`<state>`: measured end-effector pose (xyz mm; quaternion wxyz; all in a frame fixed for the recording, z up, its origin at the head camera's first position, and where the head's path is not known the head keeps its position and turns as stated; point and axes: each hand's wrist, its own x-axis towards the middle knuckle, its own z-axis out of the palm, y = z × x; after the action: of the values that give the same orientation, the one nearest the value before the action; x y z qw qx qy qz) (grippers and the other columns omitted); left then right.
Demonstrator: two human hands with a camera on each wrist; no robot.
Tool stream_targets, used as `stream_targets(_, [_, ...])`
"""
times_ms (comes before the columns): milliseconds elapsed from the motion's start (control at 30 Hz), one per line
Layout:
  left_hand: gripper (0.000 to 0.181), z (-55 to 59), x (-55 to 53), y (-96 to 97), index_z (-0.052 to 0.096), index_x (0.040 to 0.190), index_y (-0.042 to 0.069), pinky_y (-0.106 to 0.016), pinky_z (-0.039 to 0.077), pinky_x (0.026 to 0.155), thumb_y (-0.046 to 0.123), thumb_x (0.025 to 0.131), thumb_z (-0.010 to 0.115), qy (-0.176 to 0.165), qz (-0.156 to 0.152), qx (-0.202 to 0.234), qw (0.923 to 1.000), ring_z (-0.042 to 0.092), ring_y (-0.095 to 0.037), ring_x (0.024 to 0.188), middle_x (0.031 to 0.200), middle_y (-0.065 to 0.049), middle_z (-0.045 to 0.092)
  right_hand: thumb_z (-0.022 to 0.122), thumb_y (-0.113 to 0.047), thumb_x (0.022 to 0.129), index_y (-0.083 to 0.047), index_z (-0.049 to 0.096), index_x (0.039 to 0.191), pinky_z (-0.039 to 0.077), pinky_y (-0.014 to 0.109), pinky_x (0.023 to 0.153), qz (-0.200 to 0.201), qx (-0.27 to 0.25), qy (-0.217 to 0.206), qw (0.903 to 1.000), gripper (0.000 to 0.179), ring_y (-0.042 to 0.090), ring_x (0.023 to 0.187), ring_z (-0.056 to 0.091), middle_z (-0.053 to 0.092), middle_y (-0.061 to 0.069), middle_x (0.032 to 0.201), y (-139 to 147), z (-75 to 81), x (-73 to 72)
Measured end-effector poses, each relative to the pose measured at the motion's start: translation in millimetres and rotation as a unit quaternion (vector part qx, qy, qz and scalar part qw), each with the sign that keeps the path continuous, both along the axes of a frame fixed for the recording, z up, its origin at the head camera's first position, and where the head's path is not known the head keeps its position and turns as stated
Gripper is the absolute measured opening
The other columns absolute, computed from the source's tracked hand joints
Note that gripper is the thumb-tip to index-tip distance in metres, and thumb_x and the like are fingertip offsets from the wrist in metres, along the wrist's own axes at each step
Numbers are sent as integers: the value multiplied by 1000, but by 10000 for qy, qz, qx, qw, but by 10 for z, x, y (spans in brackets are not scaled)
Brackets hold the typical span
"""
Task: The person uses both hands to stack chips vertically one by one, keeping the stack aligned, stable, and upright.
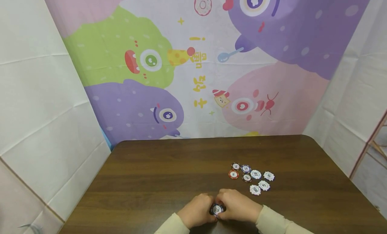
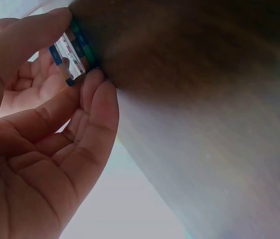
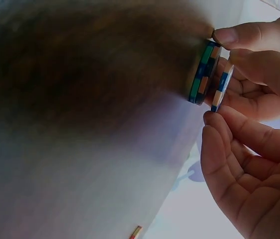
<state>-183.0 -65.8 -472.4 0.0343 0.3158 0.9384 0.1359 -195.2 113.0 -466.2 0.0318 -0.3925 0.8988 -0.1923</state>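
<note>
Close to the front of the table, both hands meet around a few poker chips (image 1: 217,209) with dark rims and white centres. My left hand (image 1: 198,208) grips a low stack of chips (image 2: 83,46), thumb on one side and fingertips on the other; a green-and-blue chip is lowest. My right hand (image 1: 237,205) pinches one blue-and-orange chip (image 3: 223,89) by its edge, thumb opposite the fingers. That chip is tilted, with a gap between it and the stack in the right wrist view. Fingers hide part of the stack's rim.
Several loose chips lie flat to the right and beyond the hands, among them a red chip (image 1: 233,174), a black one (image 1: 247,178) and a white one (image 1: 255,190). The brown wooden table (image 1: 145,180) ends at a cartoon-printed cloth (image 1: 208,123).
</note>
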Motion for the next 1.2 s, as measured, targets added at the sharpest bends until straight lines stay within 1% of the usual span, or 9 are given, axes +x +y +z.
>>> stream_targets(167, [23,4,3,-6,61,71,17,-17,38,55,22,67,83,32,-35,25,10000,42,0,61,66,12,54,81,-26,72,-17,67,78,35,16,58,7,81,136,9999,17,-3,64,36,47,-13,75,-6,-14,-6])
stream_targets(300, [23,2,3,-11,61,69,17,-18,38,55,22,66,83,84,-35,64,9999,42,0,60,64,12,53,81,-28,71,-17,67,77,35,16,58,97,82,204,9997,19,-3,65,36,47,-13,74,-4,-13,-2])
stream_targets(467, [23,0,-2,-9,62,69,16,-19,39,56,23,66,84,158,-31,72,9998,43,0,61,64,12,55,81,-30,70,-18,66,75,35,17,58,153,137,378,9991,20,-3,65,36,48,-13,73,-6,-12,8])
stream_targets(567, [23,4,-1,-7,62,69,16,-19,39,57,23,66,84,158,-29,78,9998,43,-1,61,64,12,56,81,-29,70,-18,65,75,35,17,59,148,164,413,9989,20,-3,65,36,49,-13,73,-9,-19,10])
stream_targets(900, [24,11,3,-9,61,69,16,-19,39,56,23,64,84,254,-70,51,9996,43,-1,61,64,11,55,81,-27,70,-18,66,75,37,17,59,110,196,326,9992,19,-3,65,38,51,-12,74,-20,-11,13])
stream_targets(1100, [24,11,1,-8,63,70,16,-19,40,58,23,65,85,228,-77,32,9997,44,0,62,65,11,57,81,-27,71,-17,68,77,37,17,59,92,119,182,9997,18,-3,65,38,52,-11,75,-9,-8,13])
stream_targets(1200, [24,14,3,-5,63,71,15,-19,39,58,24,65,85,178,-54,36,9998,44,0,62,66,11,56,80,-27,72,-16,70,80,38,17,59,13,10,60,10000,17,-3,65,38,53,-11,76,13,3,9])
